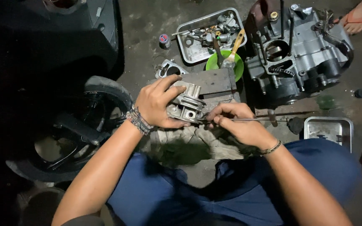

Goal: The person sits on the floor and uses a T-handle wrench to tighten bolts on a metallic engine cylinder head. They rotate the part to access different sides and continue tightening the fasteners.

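Observation:
My left hand (158, 104) grips a grey finned metal cylinder part (187, 104), holding it above a pale rag (189, 140) on the floor. My right hand (237, 123) pinches a thin metal rod tool (256, 120) whose tip meets the lower edge of the cylinder part. The rod runs out to the right, toward a dark knob-like end (295, 124). A beaded bracelet sits on my left wrist and a thin band on my right. My knees in blue trousers frame the bottom of the view.
A large engine case (302, 54) stands at the upper right. A metal tray (191, 54) of small parts, a green bowl (235, 71) with a brush, a wooden block (212, 81), a second steel tray (329, 127), a tyre (70, 134) at left. Other people's feet (359, 19) are at the right edge.

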